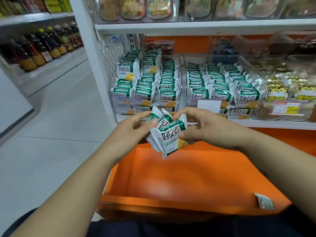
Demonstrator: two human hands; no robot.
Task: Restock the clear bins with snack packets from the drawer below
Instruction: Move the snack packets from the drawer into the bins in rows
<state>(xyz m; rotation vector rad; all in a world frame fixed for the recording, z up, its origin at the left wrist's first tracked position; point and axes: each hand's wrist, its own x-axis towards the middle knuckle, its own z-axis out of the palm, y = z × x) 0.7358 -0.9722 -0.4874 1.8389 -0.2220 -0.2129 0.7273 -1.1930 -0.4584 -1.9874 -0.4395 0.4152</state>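
So the left hand (135, 129) and right hand (205, 129) pinch green-and-white foil snack packets (168, 135) over the orange drawer (171, 177). I'd square the stack, then slot it at the clear plastic bins' (123, 103) front edge.

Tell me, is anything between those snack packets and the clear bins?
Nothing visible. The green-and-white foil snack packets, held by the left hand and right hand, sit just before the clear plastic bins.

Both hands — left hand (132, 130), right hand (207, 128) — grip snack packets (168, 136) above the drawer (188, 182).
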